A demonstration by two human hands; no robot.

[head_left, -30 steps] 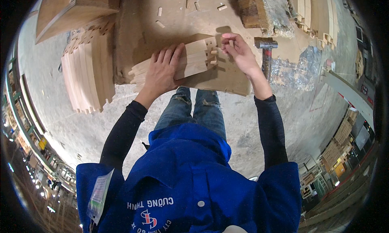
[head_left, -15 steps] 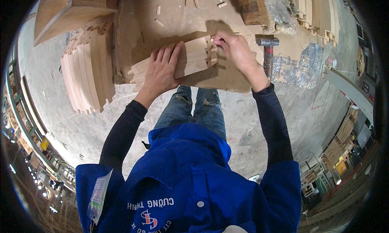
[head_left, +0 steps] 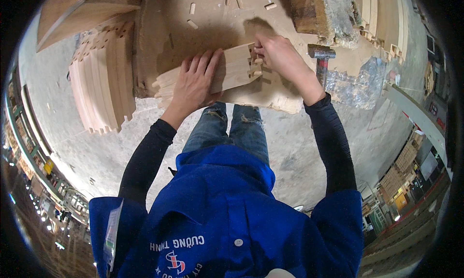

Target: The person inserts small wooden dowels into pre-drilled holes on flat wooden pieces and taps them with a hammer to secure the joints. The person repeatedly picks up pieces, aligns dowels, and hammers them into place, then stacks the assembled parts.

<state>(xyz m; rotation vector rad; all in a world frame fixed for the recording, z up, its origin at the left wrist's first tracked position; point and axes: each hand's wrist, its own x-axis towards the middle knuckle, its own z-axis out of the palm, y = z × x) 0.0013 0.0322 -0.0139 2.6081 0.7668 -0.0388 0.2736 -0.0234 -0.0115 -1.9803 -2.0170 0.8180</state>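
My left hand [head_left: 194, 82] lies over a small bundle of pale wooden pieces [head_left: 234, 68], its fingers across the top and its thumb at the near side. Short dowels stick out of both ends of these pieces. At their right end my right hand [head_left: 287, 60] is closed in a pinch at the uppermost hole, on a wooden dowel that the fingers mostly hide. Just below the fingertips, other dowels [head_left: 257, 61] stand in the end holes.
Loose dowels [head_left: 192, 8] lie on the brown cardboard-topped work surface [head_left: 169, 31]. A hammer [head_left: 321, 60] rests to the right, near a rough wooden block [head_left: 304, 12]. Stacks of drilled pieces stand at left [head_left: 104, 80] and far right [head_left: 382, 17]. A wooden box-like piece [head_left: 92, 12] is at upper left.
My right hand has drawn the dowel, visible in its fingers before, against the end of the top piece. My left hand keeps its hold; the view has shifted slightly.
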